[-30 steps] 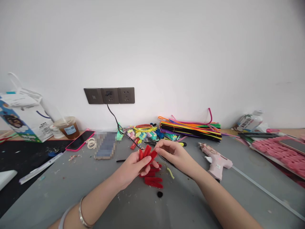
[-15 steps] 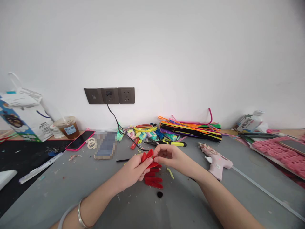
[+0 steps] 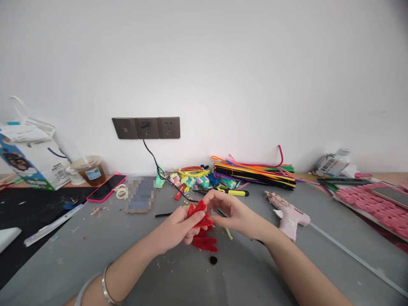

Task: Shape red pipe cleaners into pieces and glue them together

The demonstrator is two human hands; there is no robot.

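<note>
My left hand (image 3: 178,227) is closed on a red pipe cleaner flower (image 3: 199,207), its fuzzy loops fanning up and to the right past the thumb. Beside it, my right hand (image 3: 231,212) has a curved index finger and thumb with a gap between them, the tips at the right-hand loops. Whether those tips touch the loops I cannot tell. Below the hands, more red pipe cleaner loops (image 3: 205,244) lie on the grey table (image 3: 178,280), partly covered by my left hand. Nearer me rests a small black pompom (image 3: 213,260).
Behind the hands lie yellow-handled pliers (image 3: 237,193), a pile of colourful pieces (image 3: 191,176) and a pipe cleaner bundle (image 3: 255,172). A pink glue gun (image 3: 288,216) with a long glue stick lies right. Phones (image 3: 106,188) and a drink cup (image 3: 91,170) stand left; a black cable (image 3: 151,153) hangs from the socket.
The right fingers have come down from the top of a red loop and parted slightly at the right-hand side. My left hand keeps hold of the flower, whose loops have turned a little.
</note>
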